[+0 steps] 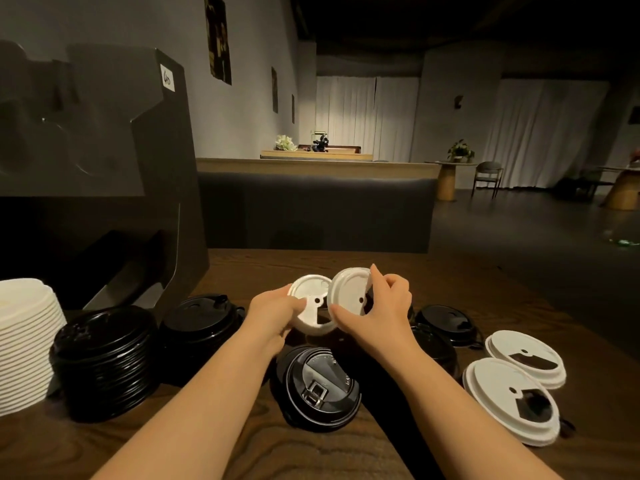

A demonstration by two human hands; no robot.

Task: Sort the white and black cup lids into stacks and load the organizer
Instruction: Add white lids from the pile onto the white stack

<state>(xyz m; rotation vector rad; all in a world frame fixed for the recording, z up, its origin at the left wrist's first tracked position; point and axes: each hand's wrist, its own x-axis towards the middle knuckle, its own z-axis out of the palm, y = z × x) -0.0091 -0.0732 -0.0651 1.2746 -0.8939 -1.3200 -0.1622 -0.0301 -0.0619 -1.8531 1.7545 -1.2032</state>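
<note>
Lids everywhere on table (450,278), organizer (104,140) at far left not loaded yet. Left hand (273,315) clamped on white lid (306,304); right hand (377,315) pinching second white lid (348,294), tilted, rims touching. Best bet imo: line up rims, nest them, then onto white stack (24,341).

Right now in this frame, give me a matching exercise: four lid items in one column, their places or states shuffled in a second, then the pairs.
Things:
1. tall white lid stack
2. tall black lid stack
3. white lid in left hand
4. two loose white lids

Places or states:
A. lying flat at the table's right side
B. far left table edge
C. held up, tilted
D. just right of the white stack

Pairs: 1-B, 2-D, 3-C, 4-A
</note>
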